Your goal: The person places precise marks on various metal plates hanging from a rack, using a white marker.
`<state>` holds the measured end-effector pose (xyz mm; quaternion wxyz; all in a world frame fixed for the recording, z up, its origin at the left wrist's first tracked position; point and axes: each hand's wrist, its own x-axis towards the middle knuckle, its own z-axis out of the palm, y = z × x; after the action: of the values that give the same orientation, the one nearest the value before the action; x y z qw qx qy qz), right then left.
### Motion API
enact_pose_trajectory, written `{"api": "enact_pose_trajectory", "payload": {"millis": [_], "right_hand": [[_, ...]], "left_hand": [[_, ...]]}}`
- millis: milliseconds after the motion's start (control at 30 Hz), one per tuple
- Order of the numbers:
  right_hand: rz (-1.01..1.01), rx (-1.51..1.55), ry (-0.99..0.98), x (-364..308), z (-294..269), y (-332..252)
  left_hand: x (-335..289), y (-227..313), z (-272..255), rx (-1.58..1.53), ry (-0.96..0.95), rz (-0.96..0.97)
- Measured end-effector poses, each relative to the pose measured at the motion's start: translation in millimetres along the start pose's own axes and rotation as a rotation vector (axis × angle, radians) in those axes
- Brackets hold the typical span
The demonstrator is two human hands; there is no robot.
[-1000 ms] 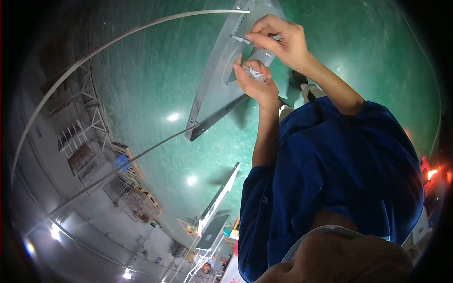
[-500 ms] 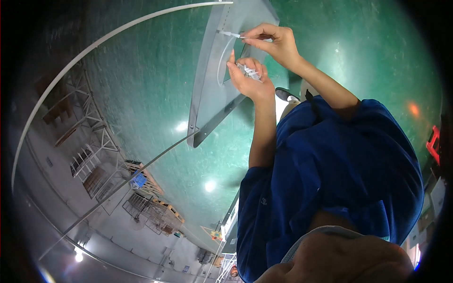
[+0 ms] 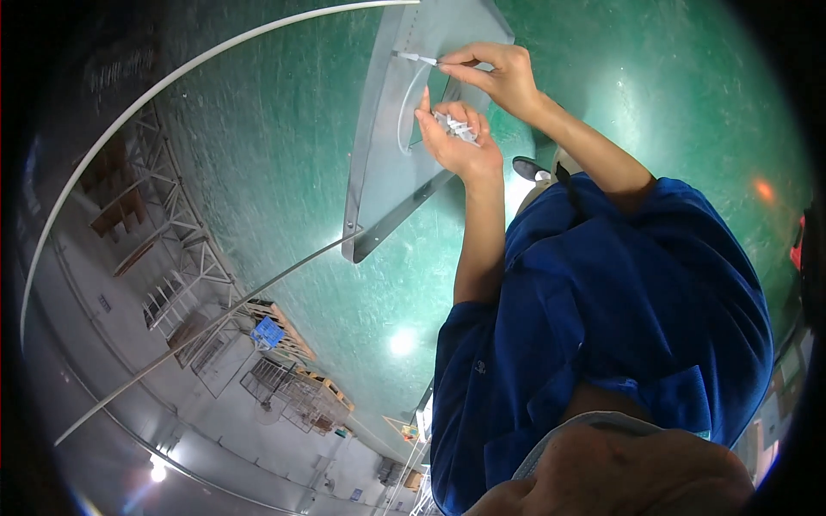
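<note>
Right at the panel's far left-hand side, we see a slender white piece [image 3: 419, 58] stretched out over the grey surface, one end by a row of small holes, the other between our fingertips. Our right hand [image 3: 506, 76] pinches that near end with thumb and forefinger. A second ago the pinch sat much closer to the body of the piece, low over the panel; since then the fingers have slid back, leaving more of its length exposed. For the work in hand, we take this to mean that the far end has been placed where it belongs, though we cannot tell whether it is seated in a hole.

Just below, our left hand [image 3: 460, 153] is turned palm up, its fingers curled around a bunch of small white pieces [image 3: 460, 129], the forefinger pointing along the panel; that supply has stayed close by throughout.

Under both hands lies the grey panel [image 3: 376, 172], with a cut-out and a pale curved line beside it. Around it spreads the green floor [image 3: 284, 198]. Our blue top [image 3: 619, 301] fills the lower right, and well apart, toward the lower left, a blue crate [image 3: 268, 333] stands among metal racks [image 3: 284, 391].
</note>
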<state>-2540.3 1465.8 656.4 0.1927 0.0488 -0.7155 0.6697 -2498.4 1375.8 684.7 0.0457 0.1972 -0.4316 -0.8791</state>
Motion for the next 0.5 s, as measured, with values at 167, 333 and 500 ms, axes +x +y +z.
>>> {"api": "enact_pose_trajectory", "payload": {"millis": [167,333,500], "right_hand": [[-0.070,-0.133,0.010,4,-14,-21],[-0.291,-0.285,-0.385,-9,-14,-54],[-0.344,-0.498,-0.475,-16,-17,-55]], "left_hand": [[3,-3,-4,0.004,0.020,0.016],[-4,-3,3,-0.086,0.069,0.011],[-7,-11,-10,-0.055,-0.045,-0.001]]}}
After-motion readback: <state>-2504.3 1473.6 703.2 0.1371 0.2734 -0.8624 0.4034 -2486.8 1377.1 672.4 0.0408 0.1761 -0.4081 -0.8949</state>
